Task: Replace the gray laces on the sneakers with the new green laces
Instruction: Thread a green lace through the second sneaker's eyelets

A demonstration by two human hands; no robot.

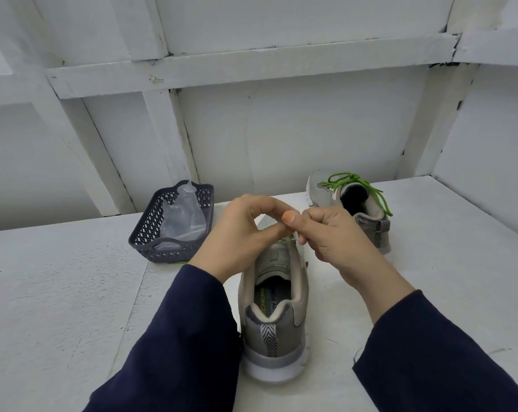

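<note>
A grey sneaker (pixel 274 310) stands in front of me with its heel toward me. Over its tongue, my left hand (pixel 246 230) and my right hand (pixel 335 236) meet with curled fingers and pinch a green lace (pixel 289 237). Only a short bit of that lace shows between the fingers; the eyelets are hidden under the hands. A second grey sneaker (pixel 367 209) stands at the back right, laced with a green lace (pixel 356 181) tied in a bow.
A dark blue perforated basket (pixel 150 230) stands at the back left and holds a clear plastic bag (pixel 183 218). The white table (pixel 58 292) ends at a white panelled wall behind, and a side wall rises on the right.
</note>
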